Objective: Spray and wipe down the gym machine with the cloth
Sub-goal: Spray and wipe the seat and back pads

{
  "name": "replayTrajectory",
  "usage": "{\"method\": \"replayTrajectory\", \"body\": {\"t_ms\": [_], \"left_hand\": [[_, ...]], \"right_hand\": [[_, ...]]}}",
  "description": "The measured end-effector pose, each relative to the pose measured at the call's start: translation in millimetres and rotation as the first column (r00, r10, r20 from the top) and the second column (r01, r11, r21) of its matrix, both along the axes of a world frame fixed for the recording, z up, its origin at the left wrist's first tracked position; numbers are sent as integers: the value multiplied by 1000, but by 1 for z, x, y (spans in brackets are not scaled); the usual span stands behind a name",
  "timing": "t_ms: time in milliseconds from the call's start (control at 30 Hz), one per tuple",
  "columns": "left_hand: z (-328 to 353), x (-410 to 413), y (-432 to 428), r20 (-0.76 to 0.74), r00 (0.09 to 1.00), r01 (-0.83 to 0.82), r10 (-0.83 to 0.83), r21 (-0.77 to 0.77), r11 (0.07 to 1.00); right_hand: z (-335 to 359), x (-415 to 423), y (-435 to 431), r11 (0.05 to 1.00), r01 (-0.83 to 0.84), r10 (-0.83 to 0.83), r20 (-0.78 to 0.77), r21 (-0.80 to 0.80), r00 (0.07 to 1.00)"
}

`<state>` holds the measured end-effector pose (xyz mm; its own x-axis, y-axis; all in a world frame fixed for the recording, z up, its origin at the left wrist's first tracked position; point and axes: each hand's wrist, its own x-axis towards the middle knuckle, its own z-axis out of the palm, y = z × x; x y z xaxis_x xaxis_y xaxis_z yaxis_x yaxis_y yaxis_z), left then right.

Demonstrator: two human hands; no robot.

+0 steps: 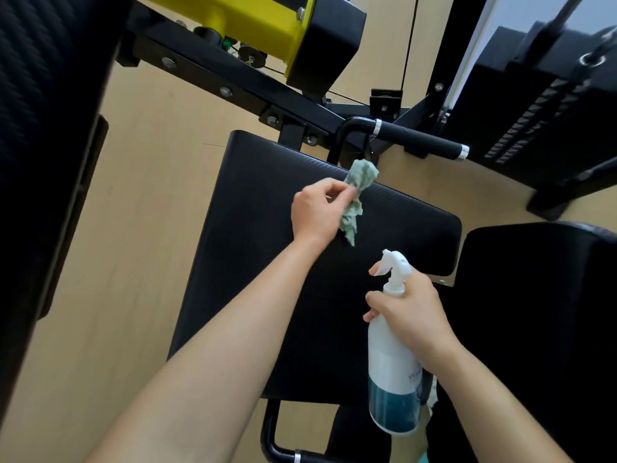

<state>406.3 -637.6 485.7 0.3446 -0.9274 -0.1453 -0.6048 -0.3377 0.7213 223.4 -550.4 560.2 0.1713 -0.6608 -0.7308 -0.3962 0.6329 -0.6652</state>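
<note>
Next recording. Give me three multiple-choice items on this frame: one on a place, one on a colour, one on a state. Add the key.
1. Where is the cloth?
A. On a shelf.
B. In the left hand, over the far edge of the black pad.
C. In a bucket.

2. What colour is the liquid in the spray bottle?
A. Blue.
B. Red.
C. Orange.

3. What is the right hand doing?
A. Pressing flat on the pad.
B. Hanging empty.
C. Holding the spray bottle by its neck.

Key:
1 B: the fingers pinch the cloth above the pad's far edge.
2 A: a blue band fills the bottle's bottom.
3 C: the fingers wrap the neck below the trigger.
</note>
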Motion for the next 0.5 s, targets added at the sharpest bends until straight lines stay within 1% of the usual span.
{"method": "replayTrajectory", "body": {"t_ms": [33,67,100,167,267,333,400,500], "left_hand": [[9,0,-3,-197,977,-66,77,61,996],[17,-1,-3,-341,931,-96,129,112,989],[25,-2,1,-436,885,-103,162,156,982],[35,-3,16,-550,807,-100,216,233,967],[40,-2,42,-668,658,-114,348,368,923],[43,-2,57,-709,563,-124,425,435,892],[47,-7,72,-725,511,-151,463,454,878],[52,-15,88,-732,473,-219,491,442,870]], "right_hand": [[0,-1,-1,1000,6,-6,6,-6,1000],[0,-1,-3,1000,14,-14,12,-16,1000],[1,-3,-3,999,20,-19,19,-28,1000],[4,-6,-6,999,18,-17,28,-42,999],[5,-10,-12,1000,15,-12,101,-25,995],[8,-11,-15,999,-25,30,163,-33,986],[11,-11,-17,996,-68,78,226,-53,971],[16,-4,-18,991,-114,128,301,-63,945]]}}
